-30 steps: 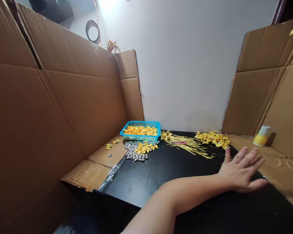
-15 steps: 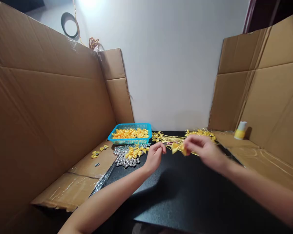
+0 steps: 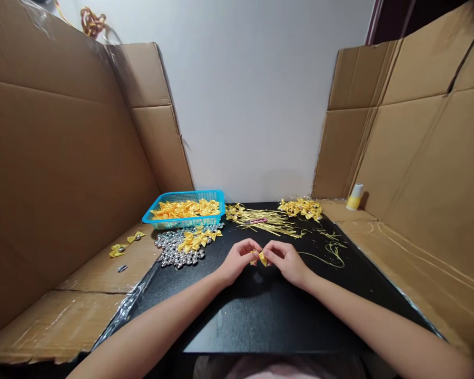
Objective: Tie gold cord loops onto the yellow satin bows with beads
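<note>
Both hands meet over the middle of the black table, pinching one small yellow ribbon bow (image 3: 263, 258) between them. My left hand (image 3: 240, 258) is closed on the bow's left side, with thumb and forefinger together. On its right side, my right hand (image 3: 285, 259) pinches it the same way. Fingers hide much of the bow, and whether a bead is on it I cannot tell. Left of my left hand lie silver beads (image 3: 169, 249) with several yellow bows (image 3: 197, 239) on top. Thin yellow thread (image 3: 332, 258) trails on the table right of my right hand.
Behind the beads stands a blue basket (image 3: 224, 202) of yellow bows. Gold twist ties (image 3: 272, 223) lie under a pink-handled tool (image 3: 256, 221). Beaded bows (image 3: 300, 208) are heaped at the back right, near a thread spool (image 3: 354, 197). Cardboard walls (image 3: 79, 168) flank the table.
My right hand has brought the yellow bow in to the middle, and my left hand now holds it too. A second ago, one hand was stretched out open over the right side. The view has shifted.
</note>
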`<state>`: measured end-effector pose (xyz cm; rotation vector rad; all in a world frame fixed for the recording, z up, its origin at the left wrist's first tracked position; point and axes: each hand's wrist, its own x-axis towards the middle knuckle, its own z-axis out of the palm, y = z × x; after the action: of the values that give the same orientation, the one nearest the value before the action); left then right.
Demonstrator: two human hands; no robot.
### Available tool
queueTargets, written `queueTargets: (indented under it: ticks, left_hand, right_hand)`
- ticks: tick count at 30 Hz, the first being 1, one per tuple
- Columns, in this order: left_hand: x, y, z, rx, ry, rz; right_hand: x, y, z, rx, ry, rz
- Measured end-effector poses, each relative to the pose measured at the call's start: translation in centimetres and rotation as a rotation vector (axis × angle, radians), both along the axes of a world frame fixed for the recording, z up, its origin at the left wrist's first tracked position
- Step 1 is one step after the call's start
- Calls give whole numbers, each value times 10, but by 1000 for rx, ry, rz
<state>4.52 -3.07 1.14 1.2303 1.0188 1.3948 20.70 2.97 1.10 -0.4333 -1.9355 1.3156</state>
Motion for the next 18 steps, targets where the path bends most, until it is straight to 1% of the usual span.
queueTargets:
  ticks: [5, 11, 15, 18]
  left_hand:
    - [-2, -1, 1, -32, -40, -21]
    - [-4, -3, 4, -102, -117, -64]
    - [-4, -6, 6, -146, -73, -135]
    - [-6, -6, 7, -185, -23, -198]
  right_hand:
    - [1, 0, -1, 35, -3, -5]
    - [6, -2, 3, 22, -3, 52]
    - [8, -6, 6, 19, -21, 95]
    - [8, -10, 6, 45, -32, 94]
